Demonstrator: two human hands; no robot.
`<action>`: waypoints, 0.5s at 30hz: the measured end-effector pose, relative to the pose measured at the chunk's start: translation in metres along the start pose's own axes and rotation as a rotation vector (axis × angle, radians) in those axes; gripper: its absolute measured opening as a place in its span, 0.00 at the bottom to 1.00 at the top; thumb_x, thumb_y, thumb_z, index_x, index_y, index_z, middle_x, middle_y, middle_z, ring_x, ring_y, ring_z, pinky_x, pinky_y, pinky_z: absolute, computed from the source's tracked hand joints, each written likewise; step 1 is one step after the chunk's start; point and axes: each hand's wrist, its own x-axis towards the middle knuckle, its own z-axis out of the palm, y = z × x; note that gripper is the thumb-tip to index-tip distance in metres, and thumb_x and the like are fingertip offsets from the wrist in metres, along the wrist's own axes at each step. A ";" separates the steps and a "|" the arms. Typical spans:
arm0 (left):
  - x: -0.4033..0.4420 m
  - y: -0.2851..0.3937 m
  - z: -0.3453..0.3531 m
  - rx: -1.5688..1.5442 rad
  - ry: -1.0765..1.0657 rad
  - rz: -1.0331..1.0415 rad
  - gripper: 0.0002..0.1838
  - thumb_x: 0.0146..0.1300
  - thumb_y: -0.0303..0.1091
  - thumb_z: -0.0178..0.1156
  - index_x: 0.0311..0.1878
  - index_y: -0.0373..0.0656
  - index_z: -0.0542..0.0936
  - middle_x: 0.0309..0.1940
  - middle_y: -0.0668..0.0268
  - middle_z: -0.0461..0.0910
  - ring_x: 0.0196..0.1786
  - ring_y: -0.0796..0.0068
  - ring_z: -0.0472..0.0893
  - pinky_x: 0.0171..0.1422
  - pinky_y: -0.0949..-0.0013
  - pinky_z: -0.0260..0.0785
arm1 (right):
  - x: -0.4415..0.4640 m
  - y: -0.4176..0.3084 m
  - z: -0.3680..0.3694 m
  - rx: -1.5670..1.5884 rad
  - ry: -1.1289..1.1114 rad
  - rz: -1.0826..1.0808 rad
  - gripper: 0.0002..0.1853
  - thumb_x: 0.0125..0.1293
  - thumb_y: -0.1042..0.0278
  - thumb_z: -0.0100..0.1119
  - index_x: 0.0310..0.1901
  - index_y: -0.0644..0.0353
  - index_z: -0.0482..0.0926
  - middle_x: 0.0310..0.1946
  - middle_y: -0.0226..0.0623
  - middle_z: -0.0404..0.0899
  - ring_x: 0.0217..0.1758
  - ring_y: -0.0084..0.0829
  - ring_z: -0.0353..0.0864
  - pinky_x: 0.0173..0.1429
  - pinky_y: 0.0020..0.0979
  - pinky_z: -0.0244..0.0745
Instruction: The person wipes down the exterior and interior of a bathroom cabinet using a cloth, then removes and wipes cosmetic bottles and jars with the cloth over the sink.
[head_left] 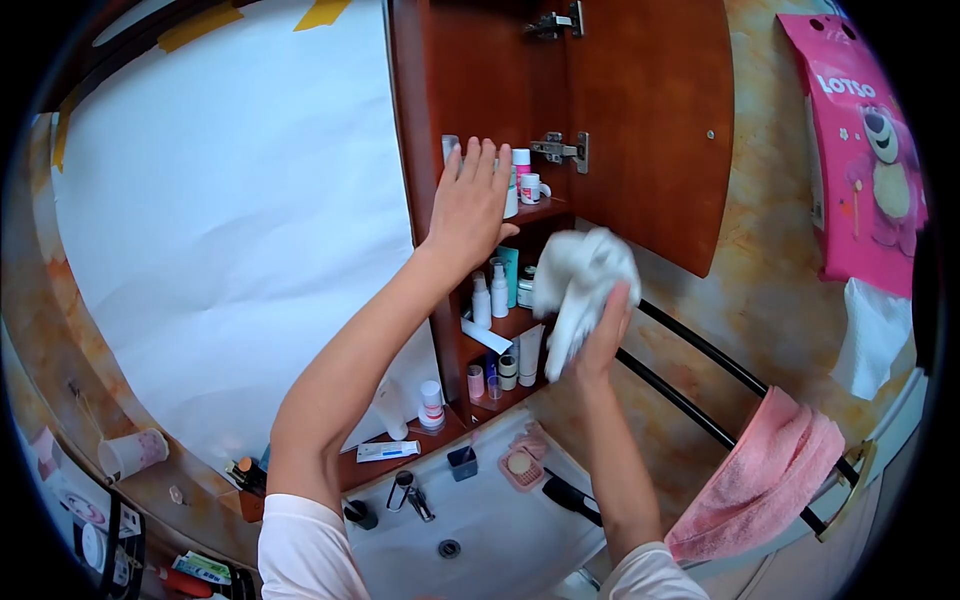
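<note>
My left hand (pixel 468 205) reaches up to the upper shelf of a brown wooden cabinet (pixel 500 75), its fingers stretched out in front of some bottles. Whether it touches them, I cannot tell. Beside it on that shelf stand a small white jar (pixel 531 188) and a pink bottle with a white cap (pixel 521 160). Lower right, my right hand (pixel 603 335) grips a crumpled white cloth (pixel 588 275), blurred by motion, in front of the middle shelf. That shelf holds white spray bottles (pixel 499 290) and a teal tube (pixel 511 265), partly hidden by the cloth.
The cabinet door (pixel 650 130) hangs open to the right. White paper (pixel 230 230) covers the panel at left. Below is a sink (pixel 500 545) with a faucet (pixel 415 497) and a black hairbrush (pixel 572 500). A pink towel (pixel 760 475) drapes over a black rail (pixel 700 365).
</note>
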 end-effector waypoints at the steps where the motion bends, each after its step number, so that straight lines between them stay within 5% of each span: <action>1: 0.002 0.002 -0.002 0.029 -0.069 -0.014 0.54 0.46 0.49 0.74 0.71 0.31 0.58 0.67 0.47 0.66 0.72 0.52 0.63 0.77 0.52 0.49 | -0.019 0.009 -0.026 -0.145 -0.065 0.050 0.28 0.77 0.46 0.39 0.63 0.63 0.67 0.57 0.40 0.74 0.59 0.31 0.76 0.62 0.34 0.72; 8: 0.006 0.004 0.002 0.035 -0.142 -0.015 0.51 0.40 0.40 0.77 0.67 0.30 0.63 0.56 0.50 0.74 0.63 0.55 0.72 0.74 0.53 0.55 | -0.111 0.010 -0.109 -0.318 -0.193 0.428 0.25 0.75 0.50 0.46 0.57 0.65 0.73 0.49 0.38 0.79 0.49 0.28 0.80 0.55 0.30 0.75; 15: 0.015 0.001 0.008 -0.174 -0.061 0.003 0.43 0.40 0.35 0.77 0.62 0.32 0.68 0.52 0.50 0.74 0.58 0.52 0.73 0.65 0.54 0.65 | -0.140 0.012 -0.138 -0.241 -0.041 0.525 0.23 0.74 0.53 0.48 0.55 0.67 0.75 0.45 0.37 0.81 0.47 0.26 0.81 0.52 0.29 0.76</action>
